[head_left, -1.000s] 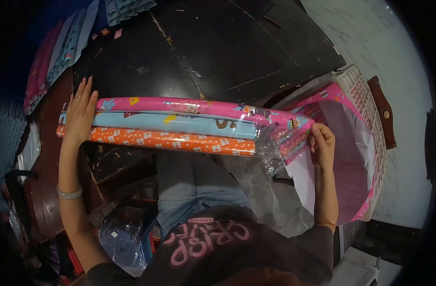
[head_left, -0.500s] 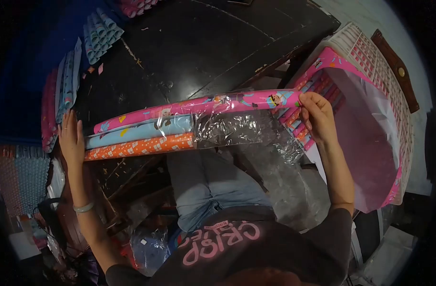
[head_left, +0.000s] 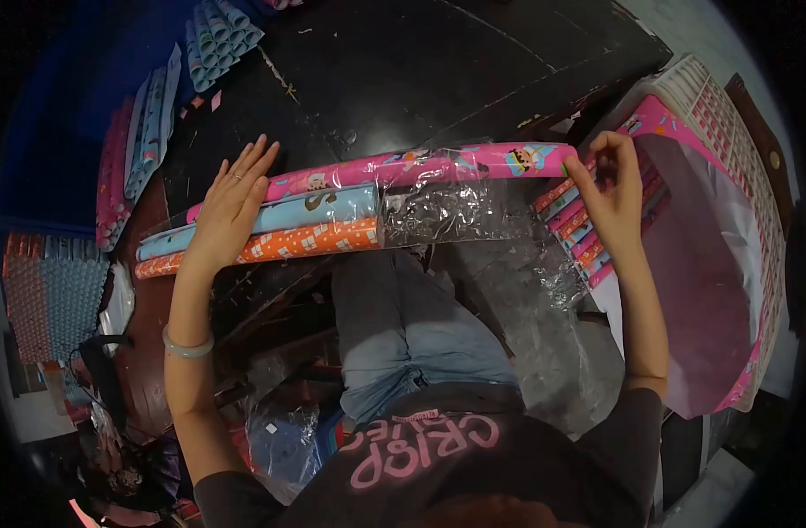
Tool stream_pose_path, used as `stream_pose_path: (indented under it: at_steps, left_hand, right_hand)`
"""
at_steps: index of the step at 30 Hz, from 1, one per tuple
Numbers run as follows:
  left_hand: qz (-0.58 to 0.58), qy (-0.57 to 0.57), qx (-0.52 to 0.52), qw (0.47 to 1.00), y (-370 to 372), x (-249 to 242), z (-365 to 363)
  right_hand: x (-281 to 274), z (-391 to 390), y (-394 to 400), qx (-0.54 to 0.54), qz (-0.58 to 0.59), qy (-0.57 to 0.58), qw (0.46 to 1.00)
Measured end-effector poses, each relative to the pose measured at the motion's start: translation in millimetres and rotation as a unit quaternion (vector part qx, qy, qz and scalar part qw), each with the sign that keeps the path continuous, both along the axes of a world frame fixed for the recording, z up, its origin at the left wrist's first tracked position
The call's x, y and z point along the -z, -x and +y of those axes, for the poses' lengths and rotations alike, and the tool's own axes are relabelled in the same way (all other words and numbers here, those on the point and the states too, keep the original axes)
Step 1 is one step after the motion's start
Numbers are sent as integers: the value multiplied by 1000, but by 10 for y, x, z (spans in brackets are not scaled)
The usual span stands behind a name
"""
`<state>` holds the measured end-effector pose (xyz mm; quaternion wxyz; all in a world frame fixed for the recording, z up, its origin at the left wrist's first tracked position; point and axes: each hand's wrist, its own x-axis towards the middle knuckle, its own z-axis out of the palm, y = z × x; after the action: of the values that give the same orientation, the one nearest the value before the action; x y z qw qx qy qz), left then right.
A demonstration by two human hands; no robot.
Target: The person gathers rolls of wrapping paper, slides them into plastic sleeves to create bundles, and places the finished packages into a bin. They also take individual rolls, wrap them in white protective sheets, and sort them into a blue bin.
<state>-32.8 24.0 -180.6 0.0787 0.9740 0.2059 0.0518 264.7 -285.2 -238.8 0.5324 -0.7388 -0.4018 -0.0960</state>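
Three rolls of patterned wrapping paper lie side by side, partly inside a clear plastic sleeve. The pink roll sits farthest from me and reaches well past the others to the right. Beside it are the light blue roll and the orange roll, whose right ends stop near the sleeve's middle. My left hand rests flat across the rolls near their left ends, fingers stretched out. At the pink roll's right end, my right hand has its thumb against the tip, its fingers bent and apart from the thumb.
Bundled rolls and more patterned rolls lie on the dark table's far left. To the right, a white basket with a pink paper lining holds several packed rolls. Plastic film hangs near my lap.
My left hand has moved right, from the rolls' left ends onto their tops. The right hand has loosened its pinch on the pink roll's end. The view has shifted slightly.
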Motion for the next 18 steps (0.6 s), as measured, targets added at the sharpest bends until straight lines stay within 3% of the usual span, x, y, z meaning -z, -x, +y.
stream_pose_path:
  at_steps: [1, 2, 4, 11, 14, 18]
  left_hand:
    - [-3, 2, -2, 1000, -3, 5, -2]
    - [-5, 7, -4, 1000, -5, 8, -7]
    - [-9, -10, -5, 1000, -1, 10, -16]
    - [-19, -18, -9, 1000, 3, 19, -16]
    - [-21, -17, -8, 1000, 2, 20, -10]
    - [-22, -33, 0, 999, 13, 33, 8]
  right_hand:
    - [-9, -13, -9, 0, -162, -3, 987]
    - [-52, -20, 31, -3, -164, 1, 986]
    - [-150, 9, 186, 0, -415, 103, 904]
    - [-83, 328, 194, -157, -380, 62, 910]
    - [-112, 389, 247, -136, -322, 80, 934]
    - [-171, 358, 197, -171, -327, 88, 925]
